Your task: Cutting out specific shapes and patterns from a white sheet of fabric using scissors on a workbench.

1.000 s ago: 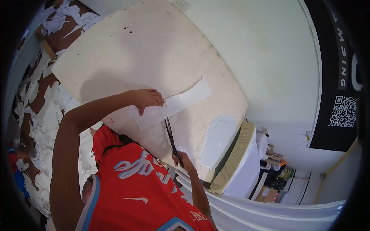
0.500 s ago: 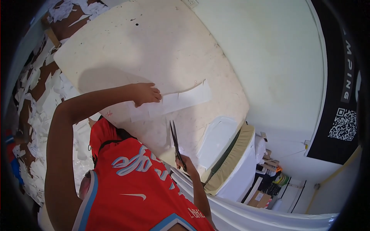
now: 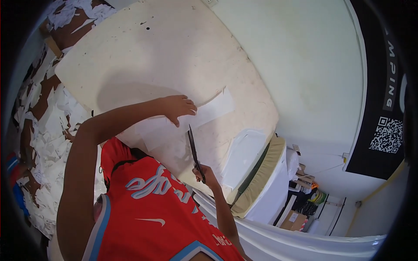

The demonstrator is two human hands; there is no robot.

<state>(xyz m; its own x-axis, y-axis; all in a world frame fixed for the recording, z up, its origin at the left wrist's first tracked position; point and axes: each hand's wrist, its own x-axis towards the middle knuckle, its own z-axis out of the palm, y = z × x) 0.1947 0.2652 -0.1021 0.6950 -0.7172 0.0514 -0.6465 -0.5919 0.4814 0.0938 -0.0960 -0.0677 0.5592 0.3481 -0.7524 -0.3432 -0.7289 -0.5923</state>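
A long white strip (image 3: pixel 217 105), in paper or fabric I cannot tell which, lies across the pale worktable (image 3: pixel 196 52). My left hand (image 3: pixel 179 109) rests on it, fingers stretched and apart, pressing near its middle. Below, my right hand (image 3: pixel 205 175) grips dark scissors (image 3: pixel 193 150) by the handles. Their long blades point up toward the strip's near edge, close below my left fingers. Whether the tips touch the strip I cannot make out, and the blades look nearly together.
White flat pieces (image 3: pixel 244 150) and a beige-edged bundle (image 3: pixel 261 180) lie at the table's right. White scraps (image 3: pixel 54 143) cover the brown floor on the left. Boxes and rolls (image 3: pixel 294 219) stand at the lower right, below the wall (image 3: pixel 305 65).
My left hand has slid right along the strip. My right hand has moved up a little, bringing the scissors closer to the strip's near edge.
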